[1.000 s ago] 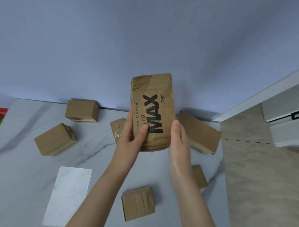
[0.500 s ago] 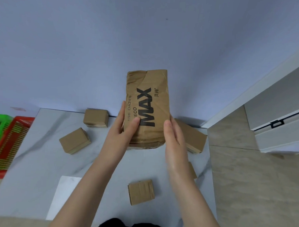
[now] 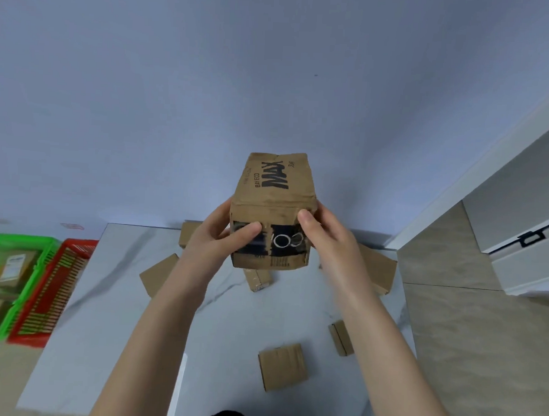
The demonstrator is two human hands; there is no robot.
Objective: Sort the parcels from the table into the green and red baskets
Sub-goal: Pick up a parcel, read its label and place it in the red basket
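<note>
A brown cardboard parcel (image 3: pixel 275 189) printed with "MAX" is held up above the marble table (image 3: pixel 112 295), its black-taped end face turned toward me. My left hand (image 3: pixel 221 237) grips its left side with the thumb on the end face. My right hand (image 3: pixel 323 238) grips the right side, thumb on the upper edge. The green basket (image 3: pixel 49 251) and the red basket (image 3: pixel 76 249) stand side by side on the floor at the left. The green one holds parcels with white labels.
Several small brown parcels lie on the table: one at the left (image 3: pixel 157 275), one under the held parcel (image 3: pixel 259 279), a flat one at the right (image 3: pixel 379 272), two near the front (image 3: pixel 283 365) (image 3: pixel 341 336). A white cabinet (image 3: pixel 523 250) stands at the right.
The parcel has been tipped so its end face points at me instead of its printed side. The view has pulled back and more of both baskets shows at the left.
</note>
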